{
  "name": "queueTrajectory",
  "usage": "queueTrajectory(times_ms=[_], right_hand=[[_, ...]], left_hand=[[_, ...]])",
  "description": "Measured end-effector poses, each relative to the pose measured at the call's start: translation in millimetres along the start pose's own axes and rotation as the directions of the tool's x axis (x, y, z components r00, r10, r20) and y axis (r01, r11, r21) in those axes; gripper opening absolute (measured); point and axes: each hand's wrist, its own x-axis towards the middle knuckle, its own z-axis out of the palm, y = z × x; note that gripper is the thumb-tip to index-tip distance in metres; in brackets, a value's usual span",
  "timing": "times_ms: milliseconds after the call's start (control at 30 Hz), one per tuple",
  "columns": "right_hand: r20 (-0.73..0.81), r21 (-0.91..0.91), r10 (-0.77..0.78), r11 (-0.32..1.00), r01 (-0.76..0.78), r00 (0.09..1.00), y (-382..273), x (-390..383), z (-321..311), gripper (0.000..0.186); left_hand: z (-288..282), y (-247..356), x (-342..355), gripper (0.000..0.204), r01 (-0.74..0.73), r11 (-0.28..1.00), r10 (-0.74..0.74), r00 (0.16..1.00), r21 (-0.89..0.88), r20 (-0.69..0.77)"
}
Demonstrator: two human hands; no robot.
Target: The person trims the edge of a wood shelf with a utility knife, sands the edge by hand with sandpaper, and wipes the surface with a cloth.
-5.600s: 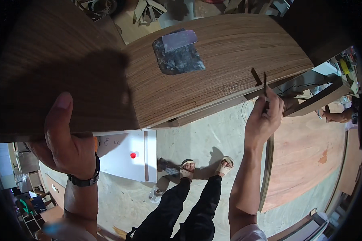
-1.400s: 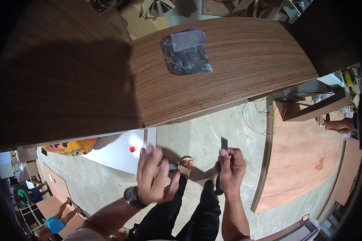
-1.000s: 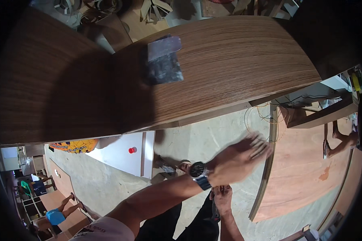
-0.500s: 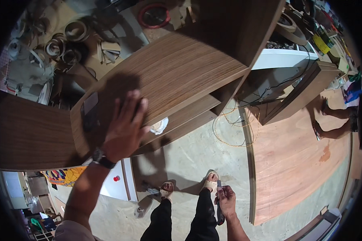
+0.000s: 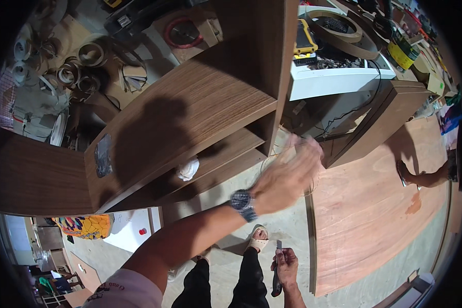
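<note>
My right hand (image 5: pixel 287 267) grips a box cutter (image 5: pixel 276 281) upright, its blade showing above the fingers. My left hand (image 5: pixel 287 177) is stretched out to the right, past the front edge of a brown wood-grain cabinet (image 5: pixel 210 102). Motion smears its fingers, so their pose is unclear; I see nothing plainly in it. A watch (image 5: pixel 243 204) is on the left wrist. On the cabinet panel lies a dark, shiny rectangle (image 5: pixel 103 155). A crumpled white wad (image 5: pixel 188 169) sits at the shelf opening below the panel's front edge.
At right, a large plywood sheet (image 5: pixel 364 226) lies near a brown box-like frame (image 5: pixel 377 120). Another person's foot (image 5: pixel 405 172) is on it. Edging rolls (image 5: pixel 91 54) and a red-rimmed disc (image 5: pixel 183 32) lie behind the cabinet. A white drawer-like box (image 5: pixel 339 82) holds a tape roll (image 5: pixel 339 25).
My left hand has swept right, from over the cabinet panel to beyond its front edge. The right hand still holds the box cutter low down. The view has shifted slightly.
</note>
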Motion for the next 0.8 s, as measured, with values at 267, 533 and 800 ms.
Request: queueTrajectory(times_ms=[267,533,800], right_hand=[[-0.025,-0.044,-0.036,0.998,0.035,0.999,-8,19,-15,0.023],[0.007,-0.143,-0.030,0.989,0.031,1.000,-18,23,-6,0.025],[0.058,-0.237,-0.109,0.964,0.119,0.992,-4,22,4,0.023]], left_hand=[[10,-59,13,0.058,0.361,0.835,-0.333,0.932,0.415,-0.142],[-23,-89,-92,0.053,0.087,0.642,-0.172,0.985,0.762,0.032],[-95,-90,-292,0.045,0.414,0.559,-0.431,0.885,0.719,-0.175]])
